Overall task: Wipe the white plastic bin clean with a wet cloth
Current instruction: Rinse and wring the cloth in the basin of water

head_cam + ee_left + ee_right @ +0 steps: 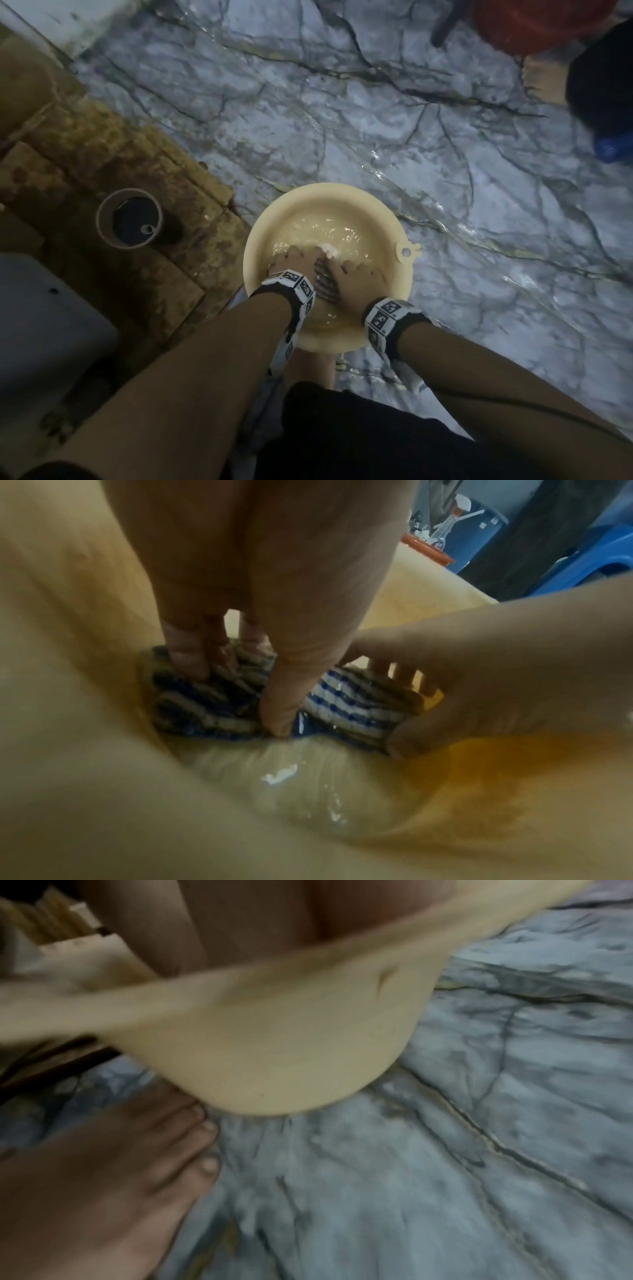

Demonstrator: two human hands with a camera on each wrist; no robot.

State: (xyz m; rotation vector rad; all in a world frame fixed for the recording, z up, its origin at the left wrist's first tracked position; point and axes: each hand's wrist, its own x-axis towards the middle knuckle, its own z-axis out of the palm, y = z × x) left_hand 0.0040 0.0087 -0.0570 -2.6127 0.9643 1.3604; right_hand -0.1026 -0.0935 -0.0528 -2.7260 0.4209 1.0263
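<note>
You've got a cream-white round plastic basin (394, 219), blue/white striped wet cloth (346, 707), grey-blue marble-pattern floor w/ dark veins (376, 120), brown mottled tiles (102, 164), b/w marker-print wristbands (294, 284), red tub (534, 24).

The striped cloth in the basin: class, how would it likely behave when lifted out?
The striped cloth lies bunched and folded under both hands, so it would probably hang limp. It sits in the water of the basin, so it is likely heavy for its size and would drip.

Smooth plastic bin (329, 202), ribbed striped cloth (346, 707), glossy wet marble-look floor (445, 144).
</note>
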